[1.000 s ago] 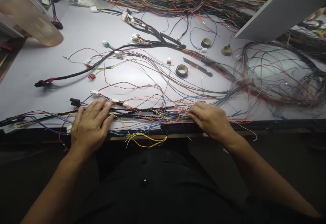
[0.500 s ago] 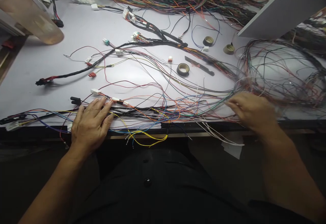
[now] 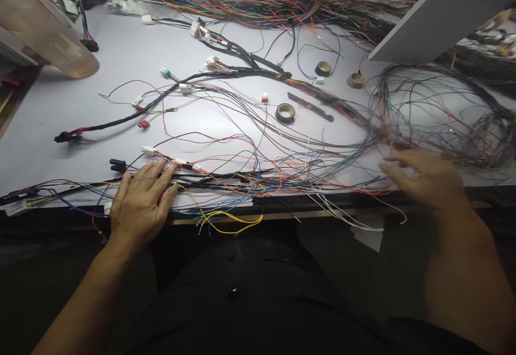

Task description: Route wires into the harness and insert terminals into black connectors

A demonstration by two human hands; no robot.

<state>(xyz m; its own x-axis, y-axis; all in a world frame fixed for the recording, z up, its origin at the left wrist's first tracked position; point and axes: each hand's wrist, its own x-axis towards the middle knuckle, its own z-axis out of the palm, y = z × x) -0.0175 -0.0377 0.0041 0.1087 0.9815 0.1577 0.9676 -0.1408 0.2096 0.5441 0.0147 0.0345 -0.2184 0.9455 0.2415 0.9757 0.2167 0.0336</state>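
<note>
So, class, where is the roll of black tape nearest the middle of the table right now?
In the head view the black tape roll lies flat on the white table, right of centre, just left of a dark flat strip, beyond both hands.

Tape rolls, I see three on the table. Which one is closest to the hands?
The dark tape roll in the middle of the table, beside the flat black strip. The other two rolls lie farther back, near the grey board.

No readable text, labels, brands or numbers anywhere: wires, connectors, tape rolls, table all unmarked.
</note>
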